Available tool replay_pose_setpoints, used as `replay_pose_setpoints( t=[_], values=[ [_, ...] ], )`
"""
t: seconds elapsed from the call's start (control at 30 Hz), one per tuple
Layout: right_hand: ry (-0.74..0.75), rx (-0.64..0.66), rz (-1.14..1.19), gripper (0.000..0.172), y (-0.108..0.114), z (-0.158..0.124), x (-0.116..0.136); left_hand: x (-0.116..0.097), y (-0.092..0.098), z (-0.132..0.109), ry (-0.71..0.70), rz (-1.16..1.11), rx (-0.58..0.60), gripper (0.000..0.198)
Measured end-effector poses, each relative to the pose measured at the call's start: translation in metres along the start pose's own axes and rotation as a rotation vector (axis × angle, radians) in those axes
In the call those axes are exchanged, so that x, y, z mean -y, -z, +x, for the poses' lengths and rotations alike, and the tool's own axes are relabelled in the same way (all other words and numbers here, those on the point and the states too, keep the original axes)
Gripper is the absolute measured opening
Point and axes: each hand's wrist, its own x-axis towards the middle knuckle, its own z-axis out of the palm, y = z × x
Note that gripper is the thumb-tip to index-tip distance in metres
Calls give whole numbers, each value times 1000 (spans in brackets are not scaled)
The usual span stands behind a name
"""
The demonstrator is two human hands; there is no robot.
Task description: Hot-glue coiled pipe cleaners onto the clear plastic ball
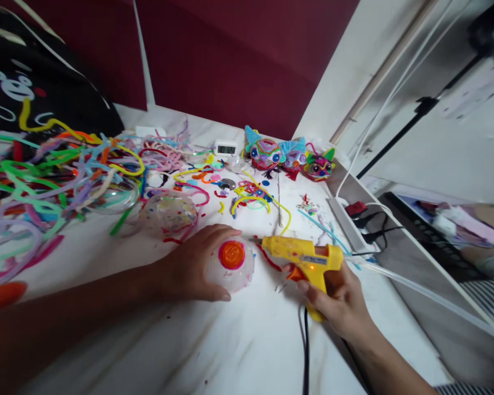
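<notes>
My left hand (193, 263) is wrapped round the left side of a clear plastic ball (234, 278) on the white table. An orange button-like disc (231, 254) with a pink rim sits on the ball's upper face. In my right hand (341, 299) is a yellow hot glue gun (298, 251), a finger at its orange trigger. Its nozzle points left, close to the ball's right side; whether it touches I cannot tell. A red pipe cleaner piece (268, 259) lies just below the nozzle. Another clear ball with coloured bits (168, 213) rests behind my left hand.
Tangled pipe cleaners (78, 181) cover the left side, before a black bag (45, 82). Decorated balls with eyes and ears (265, 152) stand at the back near a small digital clock (225, 147). A power strip (348, 225) lies at right; the glue gun's black cord (306, 351) hangs toward me.
</notes>
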Motion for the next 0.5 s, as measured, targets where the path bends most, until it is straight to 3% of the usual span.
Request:
replay_pose_setpoints(
  t=[0.27,0.5],
  values=[
    [-31,12,-112,26,2,-7,0,3,-2,1,-82,-12,-45,96],
    [5,74,-157,17,5,-2,-5,-11,9,2,13,-37,28,88]
  ],
)
